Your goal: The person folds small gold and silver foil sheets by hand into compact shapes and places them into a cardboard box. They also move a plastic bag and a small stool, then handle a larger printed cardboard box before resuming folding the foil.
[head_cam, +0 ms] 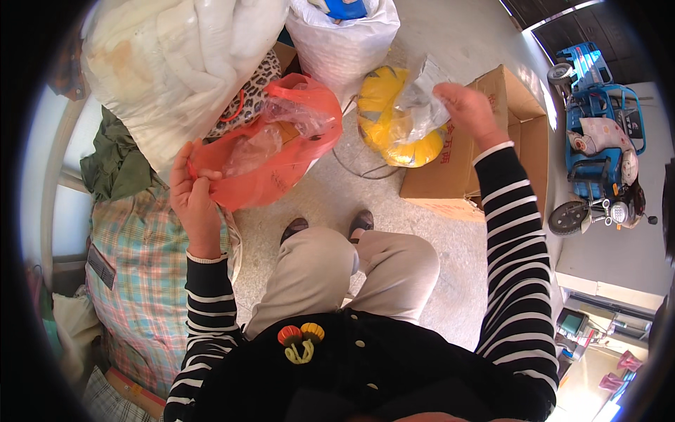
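My left hand (194, 192) grips the rim of a red plastic bag (258, 184), which hangs wide at the mouth. Crumpled clear plastic (253, 150) and something brownish lie inside it. Off to the right, my right hand (469, 108) pinches a silvery, see-through plastic wrapper (424, 100). The wrapper hangs in front of a round yellow bundle (382, 118) with grey marks, partly covering it. Beside that bundle, below my right hand, stands an open cardboard box (448, 179) bearing red printed writing.
A big clear bag of white stuffing (174, 58) bulges at upper left, next to leopard-print fabric (266, 71). A white woven sack (343, 47) stands behind. Plaid cloth (147, 253) fills the left side. A blue three-wheeler (596, 153) is parked at far right.
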Available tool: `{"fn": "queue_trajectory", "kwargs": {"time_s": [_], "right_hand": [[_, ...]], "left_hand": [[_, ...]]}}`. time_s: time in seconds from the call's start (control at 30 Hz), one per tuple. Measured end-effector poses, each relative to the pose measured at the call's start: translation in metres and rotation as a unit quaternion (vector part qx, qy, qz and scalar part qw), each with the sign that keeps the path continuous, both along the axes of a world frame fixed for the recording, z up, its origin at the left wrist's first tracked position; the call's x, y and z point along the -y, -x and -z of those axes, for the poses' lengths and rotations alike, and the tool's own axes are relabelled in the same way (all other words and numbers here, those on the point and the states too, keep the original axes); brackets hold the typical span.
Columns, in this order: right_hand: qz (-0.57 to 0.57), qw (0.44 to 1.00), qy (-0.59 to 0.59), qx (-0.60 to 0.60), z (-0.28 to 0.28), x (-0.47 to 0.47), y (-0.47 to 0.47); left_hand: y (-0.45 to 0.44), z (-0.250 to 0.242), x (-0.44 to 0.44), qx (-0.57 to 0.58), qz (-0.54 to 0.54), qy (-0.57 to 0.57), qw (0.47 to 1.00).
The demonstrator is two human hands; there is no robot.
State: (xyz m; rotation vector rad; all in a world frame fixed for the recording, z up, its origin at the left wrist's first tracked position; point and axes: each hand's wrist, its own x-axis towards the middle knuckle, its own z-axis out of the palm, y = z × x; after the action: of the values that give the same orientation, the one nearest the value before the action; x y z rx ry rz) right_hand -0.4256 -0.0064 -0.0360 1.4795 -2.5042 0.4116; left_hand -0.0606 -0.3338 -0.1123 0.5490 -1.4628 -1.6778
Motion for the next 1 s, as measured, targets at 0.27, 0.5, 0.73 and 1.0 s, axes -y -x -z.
{"fn": "queue_trajectory", "kwargs": {"time_s": [0.27, 0.5, 0.73, 1.0], "right_hand": [[0.08, 0.987, 0.004, 0.139, 0.079, -0.009, -0.069], [0.12, 0.964, -0.108, 0.21, 0.06, -0.001, -0.083], [0.053, 0.996, 0.015, 0.068, 0.037, 0.053, -0.122], [-0.057, 0.987, 0.082, 0.129, 0.171, 0.209, -0.16]], "left_hand": [[-0.014, 0.0, -0.006, 0.095, 0.053, -0.075, 0.991], [-0.021, 0.028, -0.014, 0.173, 0.111, -0.059, 0.977], [-0.029, 0.042, -0.023, 0.253, 0.193, -0.121, 0.94], [-0.008, 0.003, -0.055, 0.084, 0.056, -0.063, 0.993]]}}
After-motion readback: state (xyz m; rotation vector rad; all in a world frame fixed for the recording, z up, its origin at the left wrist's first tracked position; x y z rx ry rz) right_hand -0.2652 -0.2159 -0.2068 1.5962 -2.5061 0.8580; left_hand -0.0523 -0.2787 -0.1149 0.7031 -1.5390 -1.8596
